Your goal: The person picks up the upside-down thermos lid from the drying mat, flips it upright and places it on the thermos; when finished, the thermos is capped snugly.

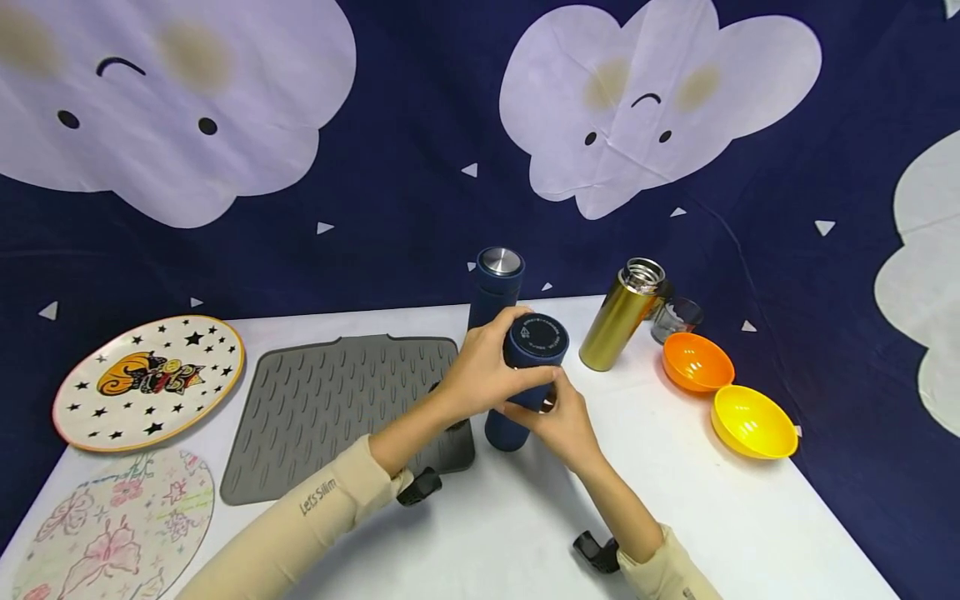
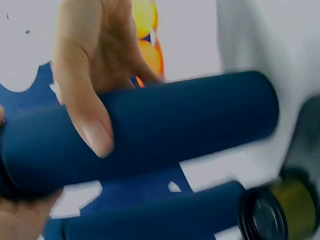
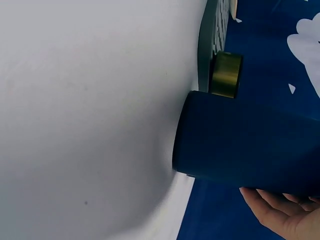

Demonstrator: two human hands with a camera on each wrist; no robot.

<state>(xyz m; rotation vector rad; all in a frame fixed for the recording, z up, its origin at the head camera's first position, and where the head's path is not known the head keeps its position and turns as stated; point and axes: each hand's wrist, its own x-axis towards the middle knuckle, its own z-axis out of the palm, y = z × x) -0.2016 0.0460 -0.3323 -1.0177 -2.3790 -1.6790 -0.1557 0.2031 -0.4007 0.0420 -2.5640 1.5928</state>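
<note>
A dark blue flask [image 1: 525, 375] stands near the middle of the white table [image 1: 525, 517], leaning a little toward me. My left hand [image 1: 487, 371] wraps round its upper part just under the cap [image 1: 536, 335]. My right hand [image 1: 558, 421] holds the body lower down from the right. In the left wrist view my left hand [image 2: 85, 95] lays its thumb across the blue flask [image 2: 165, 125]. In the right wrist view the flask's base [image 3: 240, 142] touches the table, and my right hand [image 3: 285, 215] shows only its fingertips beneath it.
A second blue flask [image 1: 497, 287] with a silver top stands right behind. An open gold flask [image 1: 618, 321], a small glass [image 1: 677, 317], an orange bowl [image 1: 697, 362] and a yellow bowl [image 1: 753, 421] lie to the right. A grey mat [image 1: 337, 400], a gold cap [image 3: 226, 74] and two plates [image 1: 150, 379] lie left.
</note>
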